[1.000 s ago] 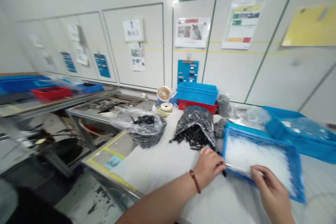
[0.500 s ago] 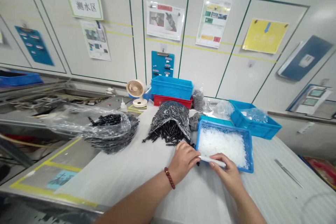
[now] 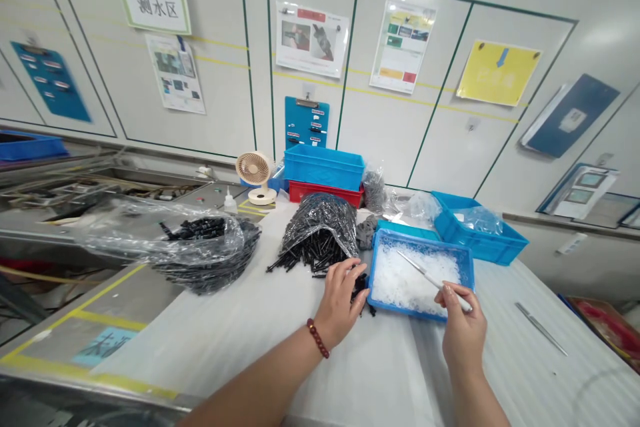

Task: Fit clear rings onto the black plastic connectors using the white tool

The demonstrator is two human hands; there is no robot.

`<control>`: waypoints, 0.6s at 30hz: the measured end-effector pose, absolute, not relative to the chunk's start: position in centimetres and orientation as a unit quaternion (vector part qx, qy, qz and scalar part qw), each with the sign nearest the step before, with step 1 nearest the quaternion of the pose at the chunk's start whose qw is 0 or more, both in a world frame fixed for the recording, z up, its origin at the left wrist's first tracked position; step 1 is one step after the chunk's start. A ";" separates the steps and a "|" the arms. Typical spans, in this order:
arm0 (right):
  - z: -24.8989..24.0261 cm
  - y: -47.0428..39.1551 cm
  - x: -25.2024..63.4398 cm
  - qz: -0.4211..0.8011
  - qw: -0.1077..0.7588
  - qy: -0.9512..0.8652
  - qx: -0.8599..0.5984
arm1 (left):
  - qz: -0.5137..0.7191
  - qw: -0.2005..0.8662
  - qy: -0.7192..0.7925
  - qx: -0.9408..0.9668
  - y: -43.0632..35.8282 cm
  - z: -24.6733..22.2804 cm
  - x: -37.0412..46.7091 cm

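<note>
My right hand [image 3: 463,327] grips a slim tool with a white handle and a thin metal tip [image 3: 419,268]. The tip points up and left over a blue tray [image 3: 470,267] heaped with small white ring-like pieces [image 3: 400,283]. Beside the tray's left edge is my left hand [image 3: 340,300], its thumb and fingers apart. Small black parts [image 3: 359,285] lie at its fingertips, partly covered by them; I see none clearly held. Just behind, an open clear bag [image 3: 323,217] spills black stick-like parts [image 3: 313,250] onto the white table cover.
Another clear bag of black parts [image 3: 210,260] sits to the left. Behind stand a small fan [image 3: 255,170], a blue bin [image 3: 324,170] on a red one [image 3: 325,193], and a blue crate [image 3: 480,237]. Metal tweezers [image 3: 541,329] lie at the right.
My hands have separated. The white-handled tool, earlier level between both hands, now tilts over the white pieces in my right hand alone. My left hand's fingers have spread beside the black parts.
</note>
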State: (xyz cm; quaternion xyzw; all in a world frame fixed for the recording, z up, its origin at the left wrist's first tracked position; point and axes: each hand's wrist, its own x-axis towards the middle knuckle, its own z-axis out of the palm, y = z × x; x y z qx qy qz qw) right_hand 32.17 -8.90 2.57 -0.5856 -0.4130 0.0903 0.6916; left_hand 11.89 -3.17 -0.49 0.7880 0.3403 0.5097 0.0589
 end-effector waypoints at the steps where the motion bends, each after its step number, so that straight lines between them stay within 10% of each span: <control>1: 2.7 -9.0 32.1 0.076 0.688 -0.405 -0.598 | 0.507 0.060 0.339 0.790 -3.1 -0.5 11.9; 18: 2.4 -9.3 32.0 -0.006 0.646 -0.420 -0.638 | 0.496 0.079 0.324 0.802 -3.0 -0.5 12.0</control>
